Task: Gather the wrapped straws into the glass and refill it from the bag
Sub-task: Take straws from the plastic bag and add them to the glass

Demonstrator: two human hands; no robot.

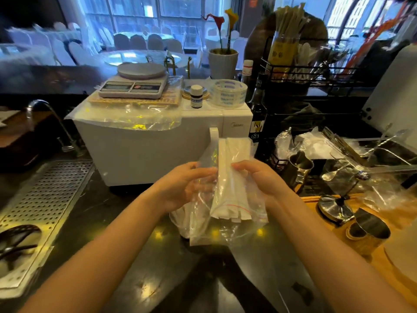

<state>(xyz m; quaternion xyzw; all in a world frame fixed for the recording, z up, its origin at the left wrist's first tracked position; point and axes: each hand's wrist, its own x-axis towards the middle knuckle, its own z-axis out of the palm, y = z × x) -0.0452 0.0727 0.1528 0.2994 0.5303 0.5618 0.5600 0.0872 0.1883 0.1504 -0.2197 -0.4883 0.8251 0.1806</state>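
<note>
A clear zip bag hangs above the dark counter in front of me, its red zip line facing down. A bundle of white wrapped straws runs through it, with the tops sticking up past my fingers. My left hand grips the bag's left side. My right hand is closed on the straw bundle through the plastic. Behind the bag, low on the counter, more white wrapped straws show; the glass holding them is hidden, so I cannot tell its shape.
A white appliance stands just behind my hands, carrying a scale, a tape roll and a small bottle. A perforated drip tray lies left. Metal cups, a jug and a wooden tray crowd the right.
</note>
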